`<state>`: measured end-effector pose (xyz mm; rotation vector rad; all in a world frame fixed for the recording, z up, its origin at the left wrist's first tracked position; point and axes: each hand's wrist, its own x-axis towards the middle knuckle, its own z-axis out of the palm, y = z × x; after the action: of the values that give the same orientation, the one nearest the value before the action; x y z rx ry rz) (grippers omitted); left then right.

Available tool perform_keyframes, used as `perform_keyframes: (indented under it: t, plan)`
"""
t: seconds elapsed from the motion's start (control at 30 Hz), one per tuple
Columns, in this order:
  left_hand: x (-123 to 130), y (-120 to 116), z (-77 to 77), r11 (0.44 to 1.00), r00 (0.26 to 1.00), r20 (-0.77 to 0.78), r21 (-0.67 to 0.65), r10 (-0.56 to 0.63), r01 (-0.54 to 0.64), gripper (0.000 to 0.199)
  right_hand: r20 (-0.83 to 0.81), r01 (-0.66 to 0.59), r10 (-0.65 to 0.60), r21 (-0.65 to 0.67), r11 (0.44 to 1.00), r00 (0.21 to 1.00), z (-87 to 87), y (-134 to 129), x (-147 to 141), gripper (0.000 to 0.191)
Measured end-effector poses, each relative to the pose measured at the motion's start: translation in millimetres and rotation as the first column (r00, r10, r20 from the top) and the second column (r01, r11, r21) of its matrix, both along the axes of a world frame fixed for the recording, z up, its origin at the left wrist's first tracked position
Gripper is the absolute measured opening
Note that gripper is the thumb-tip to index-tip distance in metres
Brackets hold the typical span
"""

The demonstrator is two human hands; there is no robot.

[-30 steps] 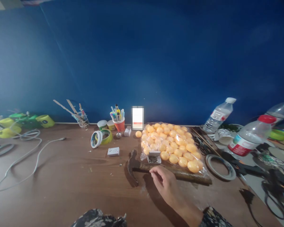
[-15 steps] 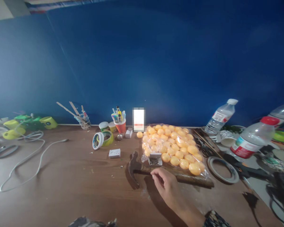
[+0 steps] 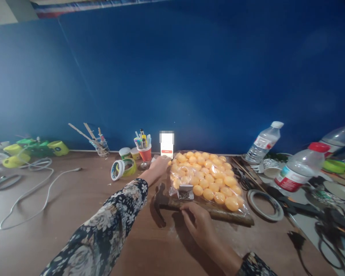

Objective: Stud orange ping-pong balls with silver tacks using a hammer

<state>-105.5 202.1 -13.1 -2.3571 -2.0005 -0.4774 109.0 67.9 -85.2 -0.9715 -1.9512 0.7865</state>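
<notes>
My left hand [image 3: 160, 165] reaches to the back of the table, at the lower edge of an upright lit phone [image 3: 167, 147]; its fingertips are too small and hidden to read. Beside it lies a clear bag of yellow-orange balls [image 3: 208, 174]. My right hand [image 3: 197, 221] is over the wooden handle of a hammer [image 3: 232, 218], fingers curled together near the handle's front edge; whether they pinch anything cannot be seen. The dark hammer head [image 3: 160, 205] points left. A small open box of metal bits [image 3: 185, 193] stands between handle and bag.
Left of the phone are a red cup of pens [image 3: 145, 154], tape rolls [image 3: 117, 170] and a jar of sticks [image 3: 102, 148]. A white cable [image 3: 47, 191] lies far left. Bottles [image 3: 300, 172], a tape ring [image 3: 265, 205] and black tools crowd the right.
My left arm has come in from the bottom edge and stretched to the phone, covering the small white boxes. My right hand stays by the hammer handle. The view has shifted slightly.
</notes>
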Motion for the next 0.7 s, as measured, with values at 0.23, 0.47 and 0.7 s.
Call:
perform_keyframes:
  t: [0.23, 0.47, 0.7]
  plan:
    - [-3, -6, -8.9, 0.995, 0.985, 0.173, -0.094, -0.009, 0.026, 0.027, 0.018, -0.011, 0.011, 0.019, 1.0, 1.0, -2.6, 2, 1, 0.016]
    - [-7, -49, -7.9, 0.998, 0.835, 0.55, 0.031, 0.024, -0.049, 0.042, 0.01, -0.038, 0.037, 0.032, 0.999, 0.999, -1.2, 3, 1, 0.016]
    - [46, -118, -21.4, 0.987, 0.121, 0.991, -0.073, 0.056, 0.146, 0.05, -0.195, 0.021, -0.035, -0.076, 0.997, 0.98, 19.5, 3, 9, 0.02]
